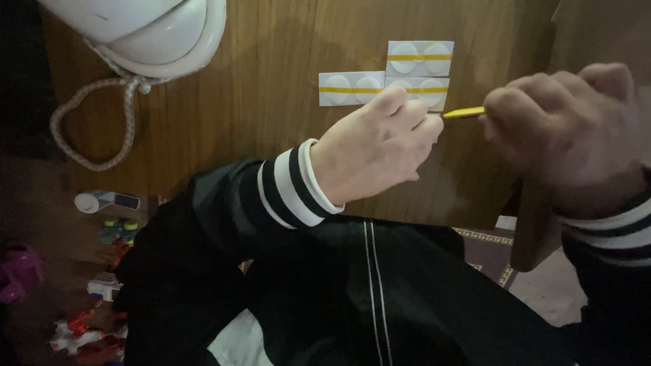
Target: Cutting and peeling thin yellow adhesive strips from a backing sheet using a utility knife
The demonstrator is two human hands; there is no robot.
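Observation:
My left hand (pixel 373 146) rests on the wooden table (pixel 258 102), fingers curled with their tips beside a small white sheet that they mostly hide. My right hand (pixel 566 125) is closed around a thin yellow tool (pixel 463 112) whose tip points left toward the left fingertips. Just beyond the hands lie three white strips with round pads and a yellow band: one (pixel 351 88) to the left, one (pixel 420 57) farther back, one (pixel 426 89) closest to my left fingers. Both wrists wear black sleeves with white stripes.
A white appliance (pixel 152 30) with a braided cord (pixel 91 125) sits at the table's back left. Small toys and a white bottle (pixel 102 201) lie on the dark floor at left. A patterned rug (pixel 491 247) shows under the table edge.

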